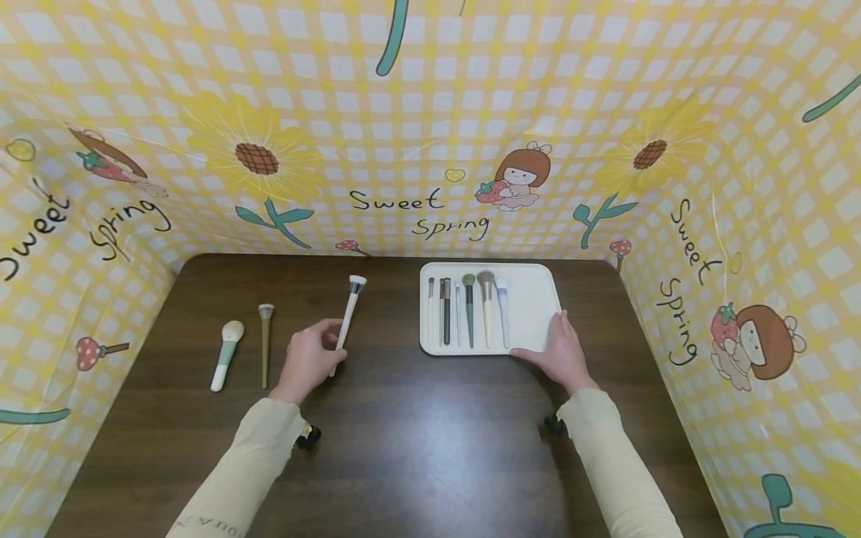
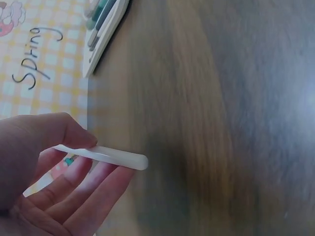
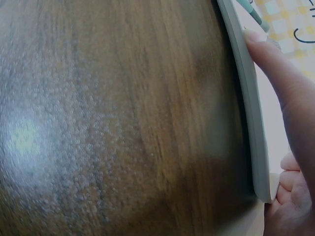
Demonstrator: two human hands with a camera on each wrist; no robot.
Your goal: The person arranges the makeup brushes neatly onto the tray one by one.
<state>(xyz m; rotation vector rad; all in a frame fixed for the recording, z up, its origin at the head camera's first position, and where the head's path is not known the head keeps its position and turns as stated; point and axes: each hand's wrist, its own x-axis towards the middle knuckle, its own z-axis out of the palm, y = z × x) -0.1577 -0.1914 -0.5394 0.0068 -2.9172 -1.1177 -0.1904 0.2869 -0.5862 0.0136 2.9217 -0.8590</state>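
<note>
Cream sleeves (image 1: pixel 232 463) nearest; left hand (image 1: pixel 308 360), grip pinching white brush (image 1: pixel 348 317); right hand (image 1: pixel 565 354), grip clamped on tray (image 1: pixel 533 314).

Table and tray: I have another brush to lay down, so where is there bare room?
Bare: the table between the sleeves, and between the held brush and the tray; also the tray's right end, bordered by the right hand. Crowded: the tray's left and middle, lined with brushes.

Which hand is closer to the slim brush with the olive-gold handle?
The left hand is nearer: it's beside that olive-gold-handled brush, pinching a white-handled brush. The right hand is farther off, gripping a corner of the white rectangular tray.
</note>
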